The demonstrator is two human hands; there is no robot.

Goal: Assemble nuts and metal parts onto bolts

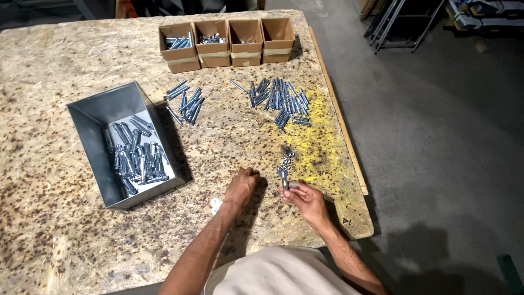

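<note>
Bench: speckled chipboard worktable (65, 65), with a yellow paint patch at the right edge beside a wooden edge strip (338, 109). Grey concrete floor (436, 136) to the right.

Far edge of the table: a row of four small open cardboard boxes (227, 43), touching side to side. The left two hold silvery metal parts, the third shows a few, and I cannot tell what is in the rightmost.

Left: a grey sheet-metal bin with sloped walls (98, 114), holding a heap of zinc-plated sleeve anchor bolts (136, 155). Just beside the bin's far right corner lies a small loose group of the same bolts (185, 101). A larger loose pile of bolts (281, 101) lies further right, partly on the yellow patch, well apart from the hands.

Between the large pile and the hands: a short cluster of small nuts and washers (286, 158) on the tabletop. Nothing lies between the hands and this cluster. Two pale washers (215, 204) lie just left of the left wrist.

Left hand (243, 186): curled into a loose fist, knuckles down on the table; contents, if any, hidden.

Right hand (307, 198): fingers pinched around the lower end of a single silvery anchor bolt (284, 177), held roughly upright just above the table at the near edge of the yellow patch. Its top end looks wider than the shank; finer detail is too small to tell.
</note>
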